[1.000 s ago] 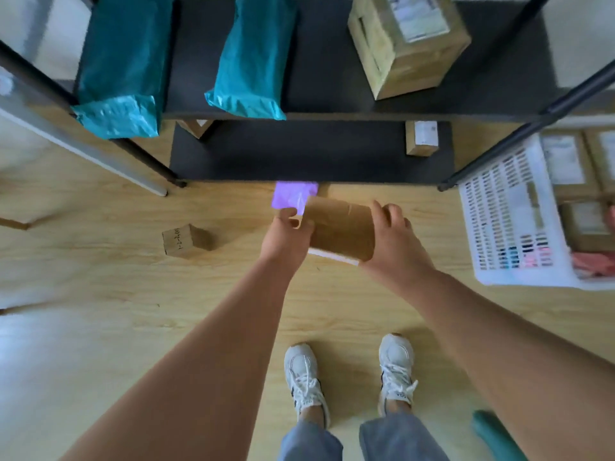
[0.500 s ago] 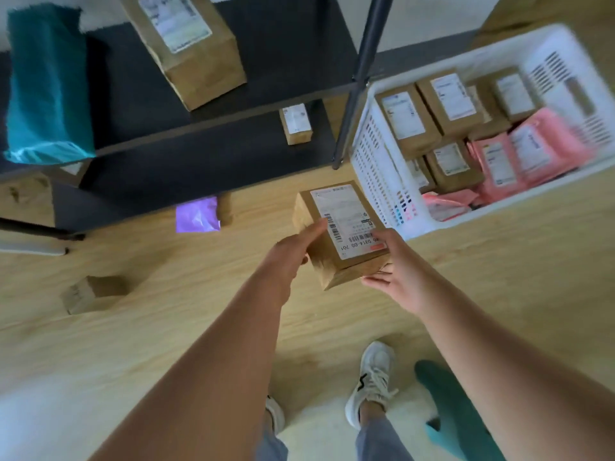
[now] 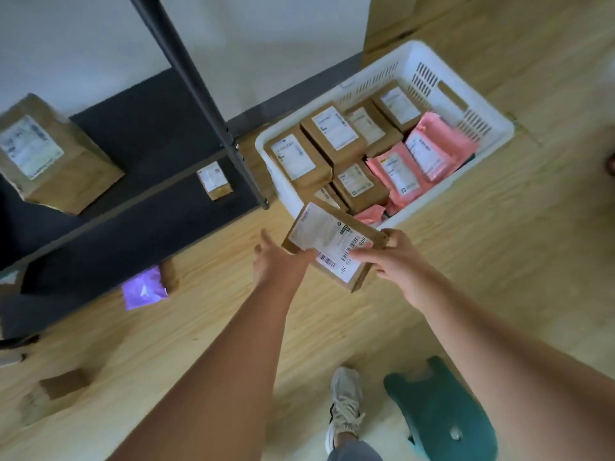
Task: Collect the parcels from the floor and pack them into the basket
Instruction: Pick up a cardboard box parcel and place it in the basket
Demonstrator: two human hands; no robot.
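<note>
A brown cardboard parcel (image 3: 327, 232) with a white barcode label hangs in the air, label up, just over the near rim of the white plastic basket (image 3: 436, 78). My right hand (image 3: 392, 257) grips its near right corner. My left hand (image 3: 278, 261) touches its left edge with the fingers partly spread. The basket holds several brown labelled boxes and pink mailer bags. On the wooden floor lie a purple mailer (image 3: 143, 289) by the shelf foot and a small brown box (image 3: 65, 384) at the far left.
A black metal shelf rack (image 3: 199, 94) stands left of the basket, with a large brown box (image 3: 46, 158) and a small box (image 3: 213, 179) on its boards. A teal stool (image 3: 442, 414) sits by my shoe (image 3: 344, 410) at the lower right.
The view has swung right toward the basket. Both hands have carried the parcel from mid-floor up to the basket's near rim, and its label now faces up.
</note>
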